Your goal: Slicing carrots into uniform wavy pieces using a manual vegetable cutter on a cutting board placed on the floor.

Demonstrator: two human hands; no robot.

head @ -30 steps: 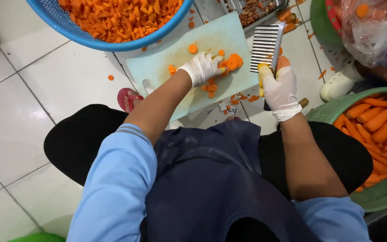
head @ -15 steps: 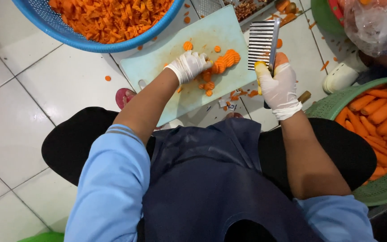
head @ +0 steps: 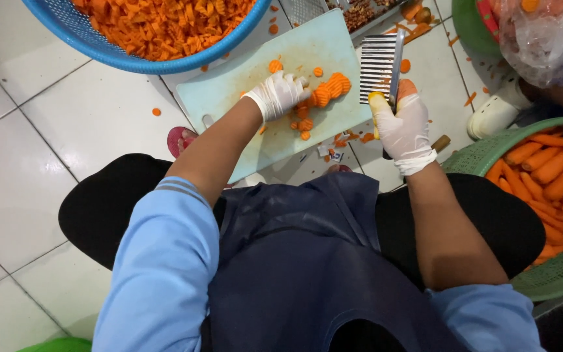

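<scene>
My left hand (head: 280, 95), in a white glove, rests on the pale blue cutting board (head: 242, 98) with its fingers curled against a heap of crinkle-cut carrot slices (head: 331, 87). My right hand (head: 402, 127), also gloved, grips the handle of a crinkle cutter (head: 379, 68), its wavy steel blade raised just off the board's right edge. A carrot piece shows at the fingertips of that hand. Loose slices lie scattered across the board.
A blue basket (head: 99, 49) full of cut carrot sits at the top left. A green basket (head: 555, 274) of whole peeled carrots stands at the right. Another person's white shoe (head: 493, 114) and a plastic bag (head: 545, 39) are at the upper right. White floor tiles lie all around.
My left hand has slid up the board, pushing the carrot slices into a heap toward the blue basket. The cutter in my right hand has stayed lifted beside the board.
</scene>
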